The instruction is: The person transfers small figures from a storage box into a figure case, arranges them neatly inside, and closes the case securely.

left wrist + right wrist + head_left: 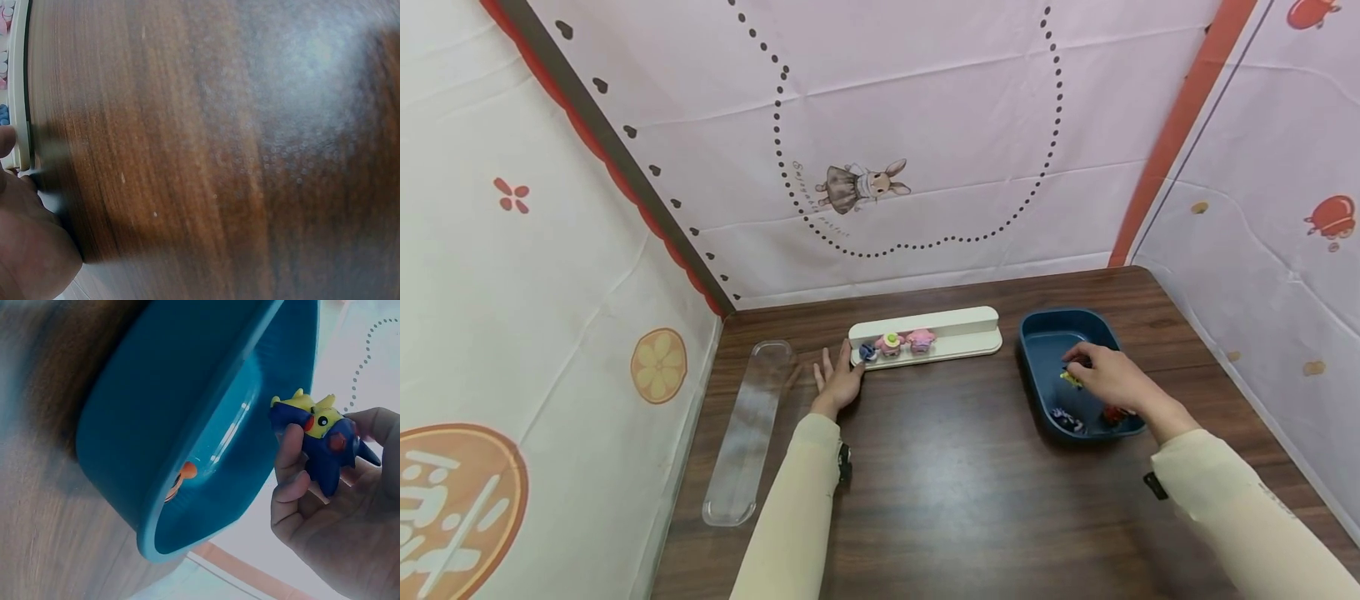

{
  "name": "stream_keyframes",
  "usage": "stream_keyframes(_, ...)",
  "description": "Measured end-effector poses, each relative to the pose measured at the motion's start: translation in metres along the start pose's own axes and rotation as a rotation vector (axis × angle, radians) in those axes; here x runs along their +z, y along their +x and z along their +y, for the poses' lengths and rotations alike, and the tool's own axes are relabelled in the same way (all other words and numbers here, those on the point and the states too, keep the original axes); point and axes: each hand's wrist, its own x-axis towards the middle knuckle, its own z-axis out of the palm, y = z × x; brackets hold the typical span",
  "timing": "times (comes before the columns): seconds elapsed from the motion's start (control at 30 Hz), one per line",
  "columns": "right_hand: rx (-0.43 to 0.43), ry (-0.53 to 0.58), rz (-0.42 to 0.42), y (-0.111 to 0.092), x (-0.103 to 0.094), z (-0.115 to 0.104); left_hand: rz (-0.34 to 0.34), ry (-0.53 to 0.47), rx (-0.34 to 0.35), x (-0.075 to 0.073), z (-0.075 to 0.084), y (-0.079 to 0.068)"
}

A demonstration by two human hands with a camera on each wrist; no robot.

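My right hand [1112, 377] pinches a yellow and dark blue toy figurine [324, 428] between thumb and fingers, over the blue bin [1033, 379]. In the right wrist view the figurine shows a yellow face and pointed blue parts. At the left end of a white stepped display stand [966, 343], my left hand [838, 387] rests with its fingers spread, touching that end. Lined up on the stand are a blue figurine [868, 352], a pink one with a yellow-green spot [891, 343] and another pink one [921, 339].
Inside the bin lie a dark bluish figurine [1067, 420] and a red-orange one [1114, 415]. A long clear plastic cover [747, 437] lies on the wooden table [955, 492], left of my left arm. Printed cloth walls [925, 125] enclose the table's back and sides.
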Motion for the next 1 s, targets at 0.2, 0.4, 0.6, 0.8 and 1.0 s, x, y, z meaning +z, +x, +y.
stream_keyframes(0.2,0.015,0.028,0.004,0.003,-0.003,-0.004,0.001,-0.004,0.002,-0.004,0.007,-0.007)
stream_keyframes(0.4,-0.009,0.008,0.009,0.009,-0.004,-0.009,0.012,0.031,-0.006,-0.008,0.014,-0.014)
stream_keyframes(0.6,-0.046,-0.007,0.035,0.015,-0.004,-0.014,0.014,0.016,0.0,-0.008,0.015,-0.016)
stream_keyframes(0.8,-0.058,0.0,0.058,0.026,-0.001,-0.023,0.018,0.027,0.005,-0.009,0.017,-0.018)
stream_keyframes(1.0,-0.057,0.027,0.061,0.039,0.0,-0.035,0.012,0.024,-0.005,-0.006,0.012,-0.014)
